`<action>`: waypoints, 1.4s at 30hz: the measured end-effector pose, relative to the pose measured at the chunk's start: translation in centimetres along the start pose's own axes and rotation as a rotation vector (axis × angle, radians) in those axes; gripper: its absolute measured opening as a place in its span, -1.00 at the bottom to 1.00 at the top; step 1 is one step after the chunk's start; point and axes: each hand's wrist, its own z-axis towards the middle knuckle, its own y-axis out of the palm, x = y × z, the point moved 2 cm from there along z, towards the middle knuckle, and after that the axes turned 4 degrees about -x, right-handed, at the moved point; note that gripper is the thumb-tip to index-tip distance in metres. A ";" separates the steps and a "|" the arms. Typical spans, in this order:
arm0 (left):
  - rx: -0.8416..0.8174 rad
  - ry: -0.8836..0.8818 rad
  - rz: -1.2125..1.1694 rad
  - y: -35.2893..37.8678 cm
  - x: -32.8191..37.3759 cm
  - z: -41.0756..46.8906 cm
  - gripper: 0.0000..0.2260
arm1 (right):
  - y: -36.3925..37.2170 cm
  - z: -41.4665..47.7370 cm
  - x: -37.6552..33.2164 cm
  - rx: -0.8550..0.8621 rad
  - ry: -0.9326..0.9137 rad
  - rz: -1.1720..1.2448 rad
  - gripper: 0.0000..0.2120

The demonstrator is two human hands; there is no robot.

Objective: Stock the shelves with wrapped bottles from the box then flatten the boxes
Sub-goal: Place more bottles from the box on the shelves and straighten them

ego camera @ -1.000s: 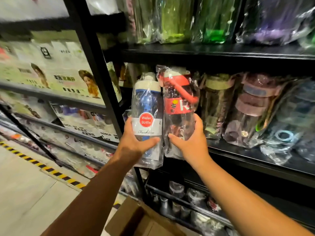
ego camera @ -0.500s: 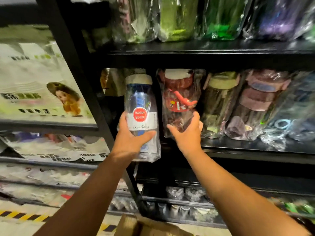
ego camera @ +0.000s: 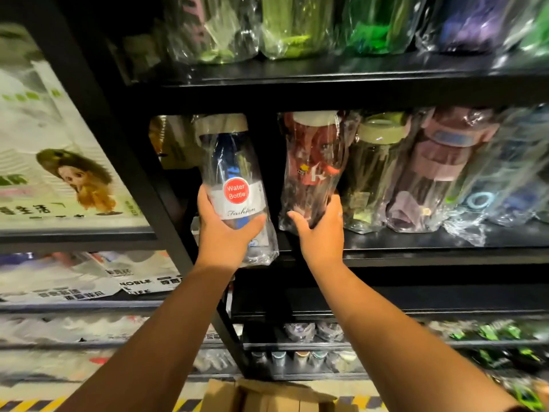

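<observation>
**Two wrapped bottles held at the middle shelf**

A black shelving unit (ego camera: 326, 93) fills most of the frame. Its middle shelf (ego camera: 430, 242) carries a row of wrapped bottles (ego camera: 416, 173) at centre right. A cardboard box (ego camera: 267, 396) shows at the bottom edge.

At the centre, a blue bottle (ego camera: 234, 176) with a red "Water Bottle" sticker leans slightly. Its wrapped base hangs over the shelf's front edge. Just right of it, a red bottle (ego camera: 315, 168) stands at the left end of the row. Whether its base rests on the shelf cannot be told.

The left hand (ego camera: 225, 236) holds the blue bottle low, fingers (ego camera: 202, 203) curled round it. The right hand (ego camera: 322, 237) cups the red bottle's base, fingers (ego camera: 334, 208) wrapped up its right side.
</observation>
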 end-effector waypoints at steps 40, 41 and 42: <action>0.093 0.000 0.498 5.5 -4.1 2.9 -0.07 | -0.4 -0.2 0.5 -0.008 0.010 -0.032 -0.24; 0.092 0.000 0.499 5.5 -4.2 2.9 -0.07 | -0.4 -0.2 0.5 -0.008 0.010 -0.033 -0.25; 0.090 -0.002 0.494 5.5 -4.3 2.9 -0.06 | -0.4 -0.2 0.5 -0.007 0.010 -0.035 -0.25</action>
